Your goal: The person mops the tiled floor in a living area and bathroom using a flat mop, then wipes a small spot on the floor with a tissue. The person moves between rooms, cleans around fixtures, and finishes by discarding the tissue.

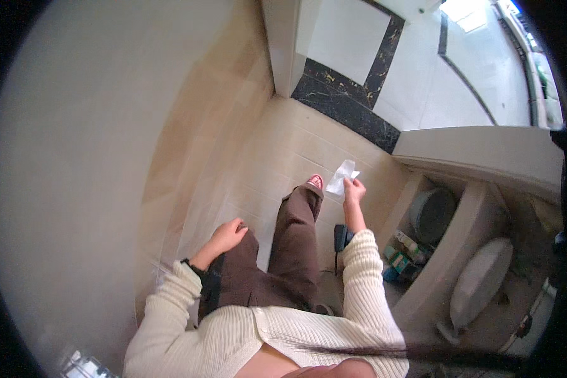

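My right hand (355, 191) pinches a thin white sheet (341, 176), which looks like tissue or a thin wipe. It hangs loosely over the tiled floor beside my sandalled foot (315, 181). My left hand (226, 236) is by my brown trouser leg (248, 245) with its back towards me. Nothing shows in it, and its thumb stands a little away from the loosely bent fingers. A dark band circles the left wrist. Near my right wrist is a black object (342, 237) with a cord hanging from it.
On the right, a low shelf unit (468, 208) holds a grey basin (432, 215) and several small bottles and packets (401, 260). A pale oval basin (482, 283) lies nearer me. A tiled wall (184, 137) rises on the left. Ahead, a black marble threshold (345, 113) crosses the doorway.
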A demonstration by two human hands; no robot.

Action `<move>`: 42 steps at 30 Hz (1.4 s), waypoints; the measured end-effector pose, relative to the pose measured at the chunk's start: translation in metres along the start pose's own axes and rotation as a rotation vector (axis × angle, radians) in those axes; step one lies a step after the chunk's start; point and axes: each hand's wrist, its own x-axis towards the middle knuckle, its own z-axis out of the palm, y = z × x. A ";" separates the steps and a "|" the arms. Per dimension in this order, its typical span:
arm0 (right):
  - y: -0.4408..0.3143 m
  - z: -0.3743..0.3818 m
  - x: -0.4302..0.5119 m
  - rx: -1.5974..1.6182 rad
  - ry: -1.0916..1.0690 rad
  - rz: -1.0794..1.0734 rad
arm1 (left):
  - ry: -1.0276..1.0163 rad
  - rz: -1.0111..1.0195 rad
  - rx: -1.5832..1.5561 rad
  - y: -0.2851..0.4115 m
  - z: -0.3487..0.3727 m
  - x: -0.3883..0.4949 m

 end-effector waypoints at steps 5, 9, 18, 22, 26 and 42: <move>0.048 0.087 0.193 -0.390 0.113 -0.099 | -0.128 -0.041 0.100 0.022 0.026 0.118; 0.112 0.154 0.300 -0.376 0.120 -0.002 | -0.182 0.024 -0.072 0.039 0.085 0.257; 0.240 0.235 0.411 -0.982 0.312 -0.591 | -0.325 0.060 -0.237 0.004 0.181 0.352; 0.279 0.280 0.407 -0.777 0.456 -0.495 | -0.338 0.142 -0.290 0.005 0.169 0.360; 0.283 0.336 0.386 -0.678 0.366 -0.525 | -0.479 0.035 -0.296 0.018 0.147 0.383; 0.263 0.466 0.340 -0.340 0.040 -0.707 | -0.633 -0.385 -0.820 0.031 0.124 0.375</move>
